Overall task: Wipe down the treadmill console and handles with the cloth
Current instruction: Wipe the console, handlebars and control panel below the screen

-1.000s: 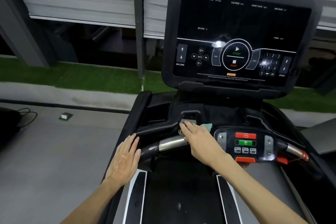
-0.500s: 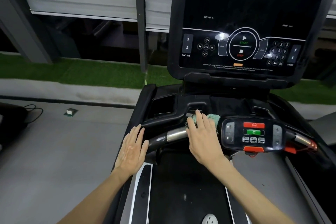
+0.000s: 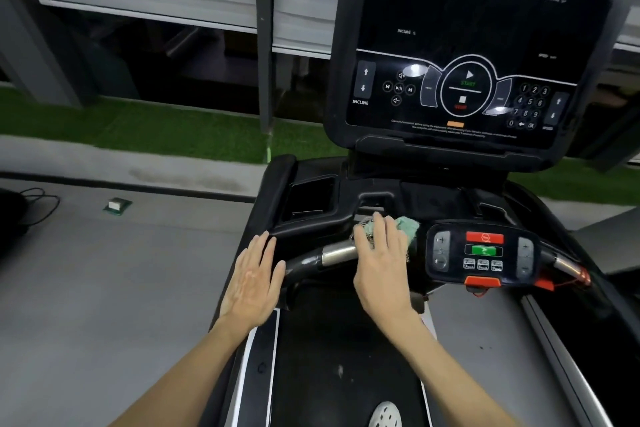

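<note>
Now the green cloth sits on the front handle bar, squashed under the right hand. That hand lies flat on it, with its fingers straight and pushing down, not curled round it. A green corner pokes out on the right, just beside the small button panel.

A second ago the fingers leaned to the left and only a tiny bit of cloth showed. Since then the hand has turned to point straight up the machine. It has also slid a little toward the panel, so more cloth shows. That looks like a rubbing move along the bar, so this bit of the handle is being cleaned right now.

The left hand is flat and open too, fingers together, by the black left end of the bar. It has hardly moved. I cannot tell for sure if it rests on the frame or floats just over it, because the view is a bit bent there.

Three parts are well apart from the cloth: the shiny part of the bar to its left, the right handle past the panel, and the big screen up top. I think a lot of wiping is left.
</note>
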A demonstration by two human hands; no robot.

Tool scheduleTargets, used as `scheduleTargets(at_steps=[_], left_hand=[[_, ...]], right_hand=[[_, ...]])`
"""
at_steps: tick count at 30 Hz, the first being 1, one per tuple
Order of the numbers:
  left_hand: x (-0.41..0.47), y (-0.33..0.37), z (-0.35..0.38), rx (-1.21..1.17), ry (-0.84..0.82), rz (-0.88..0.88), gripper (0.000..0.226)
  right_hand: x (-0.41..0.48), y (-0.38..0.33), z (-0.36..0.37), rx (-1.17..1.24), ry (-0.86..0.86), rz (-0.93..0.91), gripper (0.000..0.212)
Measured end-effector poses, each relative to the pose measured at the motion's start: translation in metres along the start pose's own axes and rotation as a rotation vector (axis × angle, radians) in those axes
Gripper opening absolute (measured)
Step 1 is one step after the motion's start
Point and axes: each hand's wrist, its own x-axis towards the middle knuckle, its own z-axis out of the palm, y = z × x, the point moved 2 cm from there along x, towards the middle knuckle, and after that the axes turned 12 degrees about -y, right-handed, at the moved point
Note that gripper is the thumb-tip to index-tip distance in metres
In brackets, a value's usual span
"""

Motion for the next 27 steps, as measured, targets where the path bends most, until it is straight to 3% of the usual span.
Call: scheduleTargets(at_steps=[3,5,7,10,13,18,21,25,27], left_hand=[[-0.002,-0.001,0.000,-0.004,-0.023,0.014,0.083],[-0.004,-0.002,0.000,-0.026,-0.029,0.017,0.092],[-0.008,-0.004,-0.002,-0.039,-0.058,0.024,0.097],[-0.016,-0.010,0.000,-0.005,-0.080,0.011,0.097],[-0.021,-0.013,-0.001,0.044,-0.091,-0.006,0.098],[-0.026,-0.019,0.001,0.068,-0.108,-0.022,0.105],[-0.025,-0.021,0.002,0.029,-0.101,-0.026,0.103],[-0.026,-0.021,0.002,-0.035,-0.067,-0.063,0.106],[-0.025,-0.020,0.001,-0.028,-0.060,-0.092,0.108]], right_hand=[[-0.005,-0.035,0.015,-0.034,-0.122,-0.276,0.068],[-0.006,-0.037,0.015,-0.039,-0.148,-0.353,0.070],[-0.002,-0.018,0.007,-0.027,-0.114,-0.286,0.067],[0.002,0.022,-0.006,-0.019,-0.031,-0.018,0.057],[0.000,0.015,-0.003,-0.039,-0.010,0.098,0.047],[-0.010,-0.083,0.034,-0.111,-0.160,-0.267,0.044],[-0.013,-0.097,0.039,-0.160,-0.213,-0.376,0.047],[-0.004,-0.051,0.024,-0.123,-0.149,-0.339,0.061],[-0.004,-0.038,0.020,-0.118,-0.109,-0.279,0.052]])
